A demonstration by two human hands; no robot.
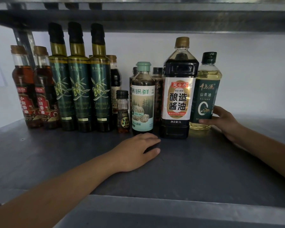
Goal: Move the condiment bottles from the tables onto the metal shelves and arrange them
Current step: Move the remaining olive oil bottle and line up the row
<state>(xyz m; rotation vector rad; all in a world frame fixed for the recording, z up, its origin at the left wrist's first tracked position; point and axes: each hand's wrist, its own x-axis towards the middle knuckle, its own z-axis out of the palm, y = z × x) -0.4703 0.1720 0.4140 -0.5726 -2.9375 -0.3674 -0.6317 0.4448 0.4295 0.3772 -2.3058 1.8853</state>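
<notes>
Head view: the bottles stand in a row along the back of the metal shelf (204,162), leaving bare surface up to its front edge (155,204) and open room to the right. The upper shelf (155,18) hangs just above the tallest caps. The right hand (224,120) grips the yellow oil bottle (204,89), upright at the row's right end beside the large soy sauce bottle (178,96). The left hand (135,153) rests cupped on the shelf; whether it covers anything, I cannot tell.

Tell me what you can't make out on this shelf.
Head view:
- Back-row bottles: mostly hidden by the front bottles, labels unreadable.
- Under the left hand: a dark shape, object or shadow, covered by its fingers.
- Right hand fingers: behind the yellow oil bottle it grips.
- Upper shelf: contents cut off by the top edge.
</notes>
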